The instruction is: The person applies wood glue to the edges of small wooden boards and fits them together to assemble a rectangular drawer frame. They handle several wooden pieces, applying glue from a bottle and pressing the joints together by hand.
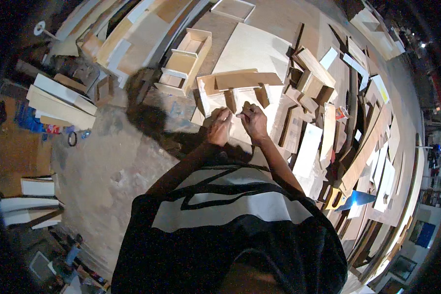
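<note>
In front of me stands a small wooden frame, a long upright board with short dividers and an end piece at its left. My left hand is closed at the near end of the middle divider. Beside it, my right hand is closed in a pinch, between that divider and the right divider. Whatever the fingers of either hand hold is hidden or too small to name. Underneath lies a pale flat board, reaching away from me.
A three-part wooden box lies beyond the frame to the left. Loose offcuts, a white panel and a handsaw with a yellow handle crowd the right. Stacked boards and a roll of tape lie left.
</note>
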Demonstrator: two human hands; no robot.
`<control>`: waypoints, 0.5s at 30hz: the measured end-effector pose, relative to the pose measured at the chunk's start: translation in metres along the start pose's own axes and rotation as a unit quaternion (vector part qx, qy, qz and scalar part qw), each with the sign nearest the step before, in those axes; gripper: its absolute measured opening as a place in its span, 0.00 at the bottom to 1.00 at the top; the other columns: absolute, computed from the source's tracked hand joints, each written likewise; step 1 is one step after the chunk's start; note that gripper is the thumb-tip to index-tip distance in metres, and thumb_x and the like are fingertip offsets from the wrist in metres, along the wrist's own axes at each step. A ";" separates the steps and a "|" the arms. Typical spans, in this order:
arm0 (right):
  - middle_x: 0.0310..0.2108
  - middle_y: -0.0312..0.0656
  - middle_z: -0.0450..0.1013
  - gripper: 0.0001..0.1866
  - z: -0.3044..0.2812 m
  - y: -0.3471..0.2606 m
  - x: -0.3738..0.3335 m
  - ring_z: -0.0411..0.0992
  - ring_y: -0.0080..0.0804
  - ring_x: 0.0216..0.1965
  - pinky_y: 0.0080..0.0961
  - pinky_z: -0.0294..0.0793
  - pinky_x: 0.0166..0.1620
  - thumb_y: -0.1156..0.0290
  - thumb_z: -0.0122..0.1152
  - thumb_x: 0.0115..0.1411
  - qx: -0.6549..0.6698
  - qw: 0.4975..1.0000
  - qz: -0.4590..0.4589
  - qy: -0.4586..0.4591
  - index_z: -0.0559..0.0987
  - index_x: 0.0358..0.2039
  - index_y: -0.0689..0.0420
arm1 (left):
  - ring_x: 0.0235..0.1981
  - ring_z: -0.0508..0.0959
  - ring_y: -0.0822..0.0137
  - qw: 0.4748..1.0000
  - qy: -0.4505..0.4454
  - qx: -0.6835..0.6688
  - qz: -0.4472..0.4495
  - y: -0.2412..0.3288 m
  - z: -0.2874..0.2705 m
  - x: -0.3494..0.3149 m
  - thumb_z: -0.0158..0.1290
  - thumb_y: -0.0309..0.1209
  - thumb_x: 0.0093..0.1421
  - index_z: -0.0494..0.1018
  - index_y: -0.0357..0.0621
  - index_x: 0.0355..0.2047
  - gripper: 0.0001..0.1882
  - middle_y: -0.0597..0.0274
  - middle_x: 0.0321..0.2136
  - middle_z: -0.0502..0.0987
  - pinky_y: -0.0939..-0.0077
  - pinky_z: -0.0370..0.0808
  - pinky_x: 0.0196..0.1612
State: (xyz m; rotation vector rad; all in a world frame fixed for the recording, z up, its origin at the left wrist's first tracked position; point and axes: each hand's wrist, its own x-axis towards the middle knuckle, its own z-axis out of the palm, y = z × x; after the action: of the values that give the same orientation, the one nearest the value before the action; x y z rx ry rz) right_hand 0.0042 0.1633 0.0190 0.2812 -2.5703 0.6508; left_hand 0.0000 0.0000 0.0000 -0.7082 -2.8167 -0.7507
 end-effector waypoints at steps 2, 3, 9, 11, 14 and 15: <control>0.24 0.44 0.69 0.18 -0.014 0.006 0.008 0.69 0.36 0.25 0.30 0.70 0.30 0.66 0.64 0.42 0.007 1.000 0.004 -0.027 0.75 0.35 0.57 | 0.44 0.70 0.60 0.984 0.053 -0.145 0.085 -0.002 0.003 -0.001 0.56 0.29 0.47 0.71 0.42 0.39 0.17 0.52 0.40 0.70 0.67 0.66 0.48; 0.24 0.44 0.69 0.18 -0.005 -0.007 -0.003 0.69 0.36 0.25 0.30 0.70 0.30 0.66 0.64 0.42 0.020 0.999 0.012 -0.036 0.75 0.35 0.57 | 0.44 0.70 0.60 0.987 0.041 -0.140 0.075 -0.013 -0.014 -0.022 0.56 0.29 0.47 0.71 0.42 0.39 0.17 0.52 0.40 0.70 0.67 0.66 0.48; 0.29 0.47 0.71 0.13 -0.031 -0.026 -0.011 0.70 0.39 0.25 0.29 0.71 0.29 0.75 0.55 0.48 0.171 0.961 0.218 -0.029 0.74 0.37 0.59 | 0.28 0.74 0.56 0.951 0.099 -0.274 -0.101 -0.070 -0.010 -0.054 0.51 0.27 0.50 0.70 0.38 0.30 0.07 0.52 0.29 0.71 0.69 0.70 0.32; 0.30 0.46 0.71 0.12 -0.035 -0.044 -0.009 0.72 0.36 0.27 0.26 0.72 0.30 0.77 0.57 0.48 0.197 0.962 0.180 -0.049 0.75 0.36 0.59 | 0.27 0.74 0.58 0.948 -0.001 -0.279 -0.150 -0.085 0.009 -0.049 0.52 0.27 0.50 0.68 0.39 0.34 0.11 0.53 0.27 0.71 0.70 0.70 0.31; 0.33 0.48 0.72 0.18 -0.030 -0.075 0.012 0.73 0.36 0.33 0.25 0.73 0.33 0.77 0.62 0.46 0.211 0.968 0.078 -0.114 0.71 0.40 0.60 | 0.28 0.74 0.58 0.934 0.041 -0.320 -0.156 -0.087 0.013 -0.039 0.53 0.25 0.48 0.62 0.41 0.43 0.20 0.52 0.26 0.72 0.69 0.70 0.31; 0.34 0.48 0.72 0.21 -0.030 -0.088 0.023 0.73 0.37 0.34 0.26 0.74 0.35 0.77 0.62 0.45 0.237 0.957 0.087 -0.146 0.70 0.42 0.61 | 0.28 0.74 0.58 0.934 0.031 -0.314 -0.167 -0.089 0.007 -0.037 0.53 0.24 0.47 0.60 0.42 0.45 0.23 0.52 0.26 0.72 0.68 0.70 0.31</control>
State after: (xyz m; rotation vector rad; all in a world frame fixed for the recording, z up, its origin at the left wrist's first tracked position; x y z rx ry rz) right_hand 0.0228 0.1000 0.0888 0.3281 -2.6995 1.3901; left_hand -0.0098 -0.0795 -0.0543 -0.2479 -2.6529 -1.7408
